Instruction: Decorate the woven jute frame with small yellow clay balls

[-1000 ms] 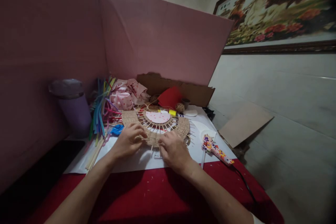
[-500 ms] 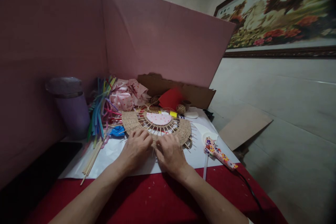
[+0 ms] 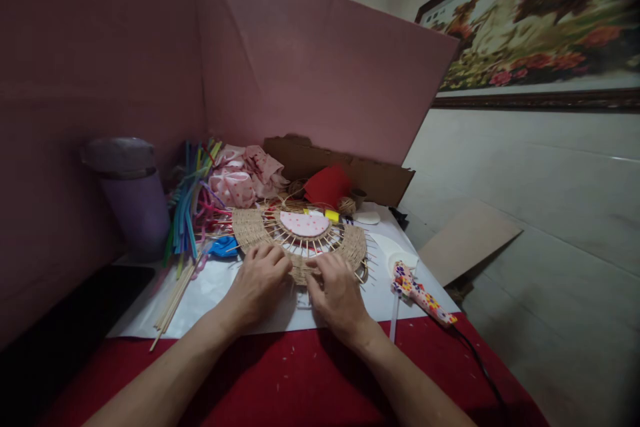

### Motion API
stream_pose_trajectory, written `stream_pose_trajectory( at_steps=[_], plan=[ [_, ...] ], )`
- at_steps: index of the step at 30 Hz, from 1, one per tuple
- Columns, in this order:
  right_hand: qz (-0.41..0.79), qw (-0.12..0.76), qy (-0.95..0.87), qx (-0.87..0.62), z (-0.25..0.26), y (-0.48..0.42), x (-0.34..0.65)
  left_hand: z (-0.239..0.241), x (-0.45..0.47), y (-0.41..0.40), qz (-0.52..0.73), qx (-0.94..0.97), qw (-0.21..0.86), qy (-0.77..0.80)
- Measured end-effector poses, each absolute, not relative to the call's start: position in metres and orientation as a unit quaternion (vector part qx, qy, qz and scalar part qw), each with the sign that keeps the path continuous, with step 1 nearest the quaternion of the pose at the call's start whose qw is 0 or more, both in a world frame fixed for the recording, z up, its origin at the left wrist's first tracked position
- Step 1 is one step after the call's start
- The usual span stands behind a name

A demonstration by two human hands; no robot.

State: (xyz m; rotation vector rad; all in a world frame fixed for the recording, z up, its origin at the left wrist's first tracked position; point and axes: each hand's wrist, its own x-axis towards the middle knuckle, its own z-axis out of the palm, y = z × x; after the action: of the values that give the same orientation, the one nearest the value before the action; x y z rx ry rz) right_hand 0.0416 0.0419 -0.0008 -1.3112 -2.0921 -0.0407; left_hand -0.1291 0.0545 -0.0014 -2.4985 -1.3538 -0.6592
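A half-round woven straw piece (image 3: 345, 243) with stick spokes and a pink dotted centre (image 3: 303, 223) lies on white paper (image 3: 220, 290). My left hand (image 3: 260, 282) rests on its near edge with fingers curled down onto the weave. Right beside it, my right hand (image 3: 336, 292) pinches the same near edge. Both hands press on the woven rim, close together.
A flowered glue gun (image 3: 420, 295) with a black cord lies to the right. Coloured strips (image 3: 187, 213), thin sticks (image 3: 175, 297), pink cloth (image 3: 243, 180), a red piece (image 3: 326, 185), cardboard (image 3: 350, 170) and a purple cup (image 3: 133, 197) stand behind and left. Pink boards enclose the red table (image 3: 300, 380).
My hands have drawn closer together along the near edge of the woven piece. The view has shifted slightly.
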Motion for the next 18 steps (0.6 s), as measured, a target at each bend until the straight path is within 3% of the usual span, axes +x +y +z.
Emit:
stream_pose_trajectory(
  at_steps=[5,11,18],
  plan=[
    [-0.011,0.367,-0.769,-0.523,-0.001,0.046,0.055,0.008,-0.141,0.055,-0.258,-0.835,0.081,-0.479],
    [-0.053,0.350,-0.747,-0.563,0.000,0.053,0.067,0.011,-0.159,0.061,-0.239,-0.827,0.101,-0.499],
    [-0.072,0.343,-0.742,-0.572,-0.003,0.055,0.069,0.012,-0.165,0.061,-0.260,-0.856,0.047,-0.445]
  ],
)
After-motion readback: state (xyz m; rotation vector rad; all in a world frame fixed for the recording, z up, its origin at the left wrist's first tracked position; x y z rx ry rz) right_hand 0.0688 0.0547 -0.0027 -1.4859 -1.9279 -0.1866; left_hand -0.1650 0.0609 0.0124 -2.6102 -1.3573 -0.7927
